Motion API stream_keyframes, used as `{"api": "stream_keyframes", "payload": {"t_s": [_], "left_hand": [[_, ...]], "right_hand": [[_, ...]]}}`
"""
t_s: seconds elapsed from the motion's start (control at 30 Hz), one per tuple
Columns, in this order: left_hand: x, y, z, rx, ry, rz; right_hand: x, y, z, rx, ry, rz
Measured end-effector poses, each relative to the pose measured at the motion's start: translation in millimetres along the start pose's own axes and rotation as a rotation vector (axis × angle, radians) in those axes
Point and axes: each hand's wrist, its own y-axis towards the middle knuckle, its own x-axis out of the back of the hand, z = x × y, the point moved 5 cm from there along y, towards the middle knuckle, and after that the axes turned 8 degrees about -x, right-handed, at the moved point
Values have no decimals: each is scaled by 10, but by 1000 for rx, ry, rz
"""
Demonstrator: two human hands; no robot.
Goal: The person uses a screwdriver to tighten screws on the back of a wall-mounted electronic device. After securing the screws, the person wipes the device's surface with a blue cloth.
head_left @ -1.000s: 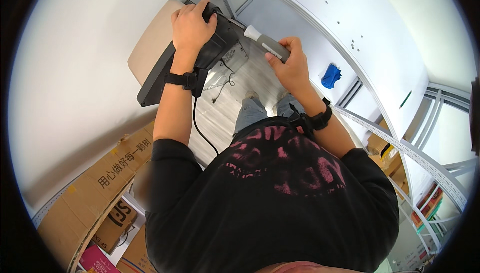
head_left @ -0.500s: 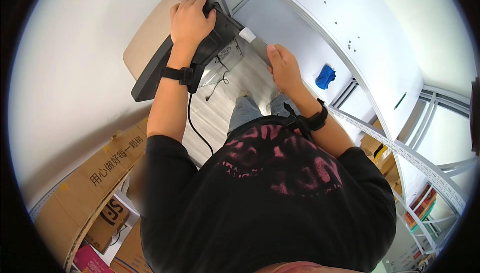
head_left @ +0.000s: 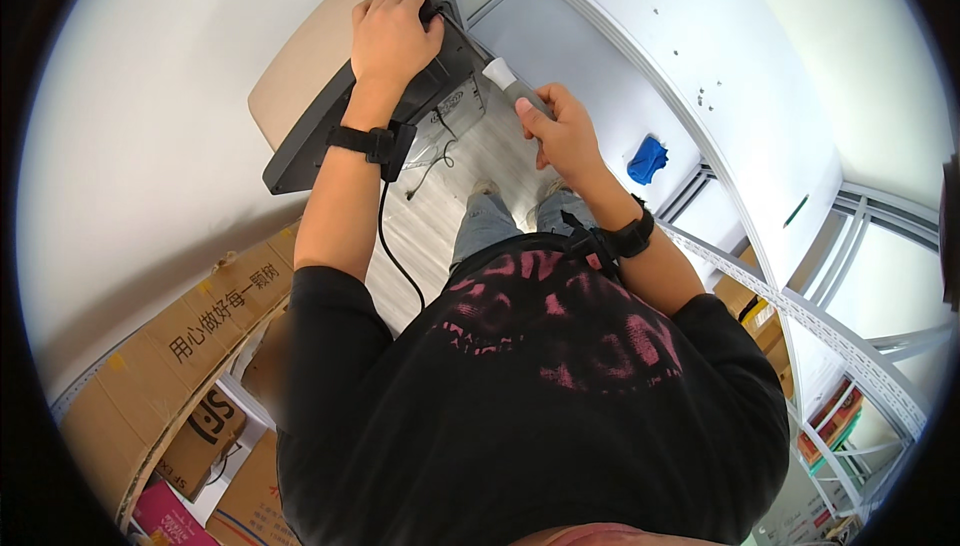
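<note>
A screwdriver (head_left: 511, 86) with a grey handle and white collar is in my right hand (head_left: 567, 136), its thumb and fingers closed round the handle. Its thin shaft runs up and left to a dark part by the fingertips of my left hand (head_left: 392, 38). That hand grips the edge of a black frame (head_left: 302, 144) that carries a smooth beige panel (head_left: 312, 61); the kind of object cannot be told. Whatever the screwdriver's tip meets is hidden among the dark parts and fingers.
A white shelf (head_left: 610, 56) on metal rails lies to the right, with a crumpled blue item (head_left: 648, 160) and small loose pieces (head_left: 703, 96). Beneath the frame stands a transparent box (head_left: 455, 104) near a cord (head_left: 432, 166). Cardboard (head_left: 165, 376) stands at lower left.
My right hand has changed its grip on the screwdriver handle, the thumb now lying differently. My left hand and the frame have shifted slightly up and right in view.
</note>
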Motion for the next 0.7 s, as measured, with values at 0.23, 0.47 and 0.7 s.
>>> {"api": "stream_keyframes", "payload": {"t_s": [0.23, 0.47, 0.7], "left_hand": [[12, 1, -22, 21, -22, 49], [-14, 5, 24, 12, -20, 29], [13, 7, -32, 24, -30, 42]], "right_hand": [[-61, -285, 377, 563, -629, -410], [-34, -57, 311, 241, -144, -64], [-47, -183, 362, 524, -456, -320]]}}
